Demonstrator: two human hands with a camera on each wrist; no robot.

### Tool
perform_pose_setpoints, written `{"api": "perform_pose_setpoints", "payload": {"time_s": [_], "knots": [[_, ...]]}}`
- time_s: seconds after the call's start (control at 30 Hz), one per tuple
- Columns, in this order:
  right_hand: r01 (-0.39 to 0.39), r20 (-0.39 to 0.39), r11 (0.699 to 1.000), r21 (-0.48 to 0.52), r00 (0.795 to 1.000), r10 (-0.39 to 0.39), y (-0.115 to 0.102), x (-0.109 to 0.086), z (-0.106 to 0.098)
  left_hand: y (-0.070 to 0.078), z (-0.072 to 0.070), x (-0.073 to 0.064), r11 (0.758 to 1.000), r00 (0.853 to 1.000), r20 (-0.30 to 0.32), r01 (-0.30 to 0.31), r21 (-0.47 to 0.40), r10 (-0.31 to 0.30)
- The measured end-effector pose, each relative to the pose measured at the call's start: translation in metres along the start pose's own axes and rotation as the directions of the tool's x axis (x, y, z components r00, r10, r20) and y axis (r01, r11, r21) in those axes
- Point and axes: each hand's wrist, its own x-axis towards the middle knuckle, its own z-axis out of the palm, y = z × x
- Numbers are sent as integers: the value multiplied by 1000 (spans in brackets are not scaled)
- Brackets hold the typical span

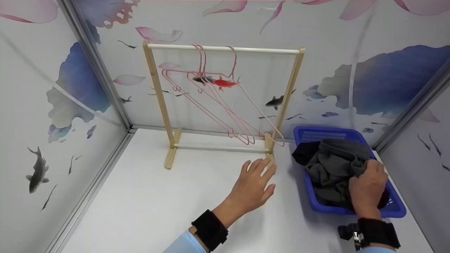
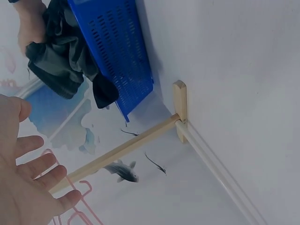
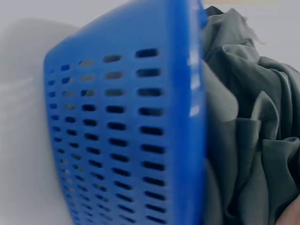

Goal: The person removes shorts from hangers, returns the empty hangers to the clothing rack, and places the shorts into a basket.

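My right hand grips a fold of dark grey cloth, a crumpled garment heaped in a blue plastic basket. In the right wrist view the cloth bulges over the basket's slotted wall, with just a bit of the hand at the lower right corner. A darker end of the fabric hangs over the basket's left rim. My left hand hovers over the white table with its fingers spread, holding nothing. It is nearest to the right foot of a wooden rack. The left wrist view shows its fingers apart.
The rack's white top rail carries several pink hangers, bunched at its middle and hanging askew. Its wooden feet stand near the back wall. Printed panels enclose the table at the back and both sides.
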Motion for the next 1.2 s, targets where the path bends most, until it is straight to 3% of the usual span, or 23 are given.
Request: {"api": "perform_pose_setpoints", "payload": {"time_s": [0.13,0.3,0.57,0.83,0.9,1.0,1.07,1.2], "knots": [[35,103,997,-75,994,-27,9,-1,1,-2,0,-1,1000,1000,3,8,-5,-8],[-9,251,984,-177,967,53,14,3,1,-4,1,-3,1000,999,19,26,-10,-26],[10,296,951,-309,951,86,17,-9,8,-8,2,-7,999,999,40,36,-4,-36],[-70,420,934,-351,880,224,16,-3,5,-12,0,-14,998,995,77,56,0,-55],[-73,412,933,-353,883,225,15,-3,4,-14,-1,-16,998,995,81,63,8,-63],[-71,360,932,-355,910,206,15,-5,1,-18,-3,-21,997,993,86,75,16,-76],[-85,346,933,-350,914,213,17,-5,-2,-22,-4,-24,996,992,93,91,8,-91],[-134,381,935,-327,887,261,18,1,-11,-31,-8,-32,992,988,96,123,-12,-122]]}}
